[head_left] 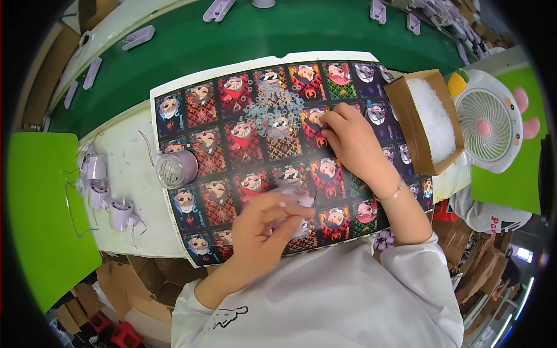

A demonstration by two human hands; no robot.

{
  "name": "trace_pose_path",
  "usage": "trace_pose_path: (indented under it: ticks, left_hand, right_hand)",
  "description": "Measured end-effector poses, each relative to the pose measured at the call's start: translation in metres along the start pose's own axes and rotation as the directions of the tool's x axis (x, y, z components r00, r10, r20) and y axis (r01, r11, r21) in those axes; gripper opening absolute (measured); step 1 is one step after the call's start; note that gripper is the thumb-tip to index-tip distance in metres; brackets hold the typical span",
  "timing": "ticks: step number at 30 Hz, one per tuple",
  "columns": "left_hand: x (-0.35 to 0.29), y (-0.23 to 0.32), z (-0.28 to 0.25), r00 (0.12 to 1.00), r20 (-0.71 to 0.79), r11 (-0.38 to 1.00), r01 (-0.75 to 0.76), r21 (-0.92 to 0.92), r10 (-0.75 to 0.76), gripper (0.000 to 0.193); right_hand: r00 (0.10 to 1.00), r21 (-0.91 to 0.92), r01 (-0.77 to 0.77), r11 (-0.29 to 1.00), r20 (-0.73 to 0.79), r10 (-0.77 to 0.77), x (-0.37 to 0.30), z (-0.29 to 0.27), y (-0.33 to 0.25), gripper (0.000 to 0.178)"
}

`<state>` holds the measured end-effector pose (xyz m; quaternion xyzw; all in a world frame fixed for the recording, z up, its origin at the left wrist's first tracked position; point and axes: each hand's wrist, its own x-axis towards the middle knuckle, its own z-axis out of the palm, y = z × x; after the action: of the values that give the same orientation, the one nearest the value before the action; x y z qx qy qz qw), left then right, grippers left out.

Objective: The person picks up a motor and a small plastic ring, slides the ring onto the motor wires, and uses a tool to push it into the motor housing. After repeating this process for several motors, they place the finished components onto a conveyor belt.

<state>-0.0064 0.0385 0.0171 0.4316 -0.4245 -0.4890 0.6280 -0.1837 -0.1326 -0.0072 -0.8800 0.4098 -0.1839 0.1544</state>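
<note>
My left hand (261,232) is closed near the front edge of the printed sheet (229,153). Between its fingertips is a small pale lilac plastic part (303,202), smeared by motion. Farther off, my right hand (348,136) bends low over the sheet with thumb and fingers drawn together. What it pinches, if anything, is too small to make out. Just left of those fingers lies a loose heap of small translucent rings (272,113). A round lilac housing with a grille of pale bars (177,168) rests at the sheet's left edge.
On the right stand an open cardboard box (415,124) of small clear pieces and a white fan (486,124). Several lilac motor housings (122,213) with wires sit at left. Behind runs a green conveyor belt (174,55) carrying lilac parts.
</note>
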Motion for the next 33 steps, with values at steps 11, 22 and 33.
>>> trace_pose_path:
  ticks: [11,22,33]
  left_hand:
    - [0.033,0.003,0.009,0.895,0.292,0.747,-0.444,0.495,0.339,0.024]
    - [0.044,0.003,0.011,0.844,0.352,0.641,-0.537,0.549,0.406,0.031]
    - [0.042,-0.001,0.012,0.815,0.418,0.537,-0.579,0.613,0.402,0.031]
  right_hand:
    - [0.985,0.597,0.153,0.787,-0.027,-0.171,-0.036,-0.066,-0.075,0.021]
    - [0.986,0.474,0.166,0.865,-0.093,-0.138,-0.041,-0.069,-0.077,0.021]
    - [0.997,0.410,0.075,0.909,-0.040,-0.065,-0.049,-0.071,-0.087,0.034]
